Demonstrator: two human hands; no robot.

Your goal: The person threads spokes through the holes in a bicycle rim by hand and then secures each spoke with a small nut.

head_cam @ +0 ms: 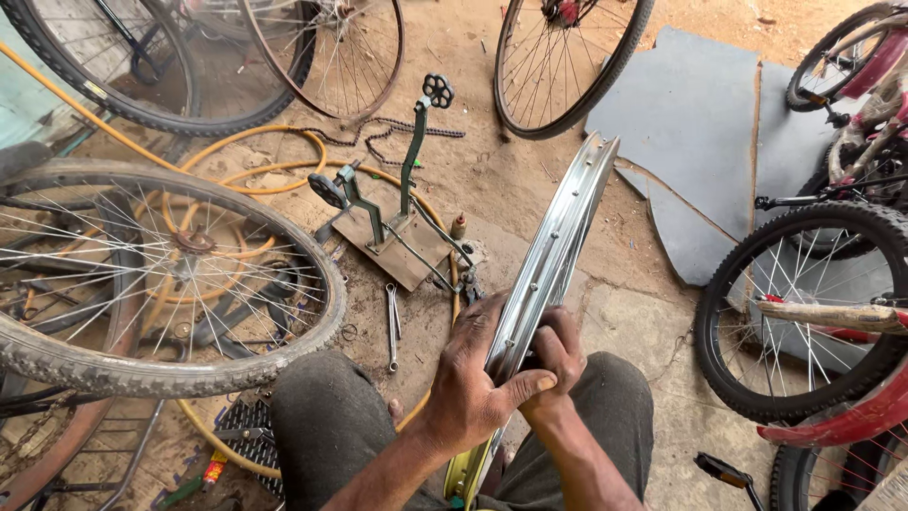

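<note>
A bare shiny metal wheel rim stands on edge between my knees, tilting away from me toward the upper right. My left hand wraps over its near edge, thumb across the inner face. My right hand presses against the rim's other side, fingers curled around it. Both hands grip the rim at about the same spot. The rim's lower part shows a yellowish inner strip and disappears between my legs.
A spoked wheel with tyre lies at left over a yellow hose. A green truing stand on a board, a spanner and a chain lie ahead. Bicycles stand at right, grey sheets beyond.
</note>
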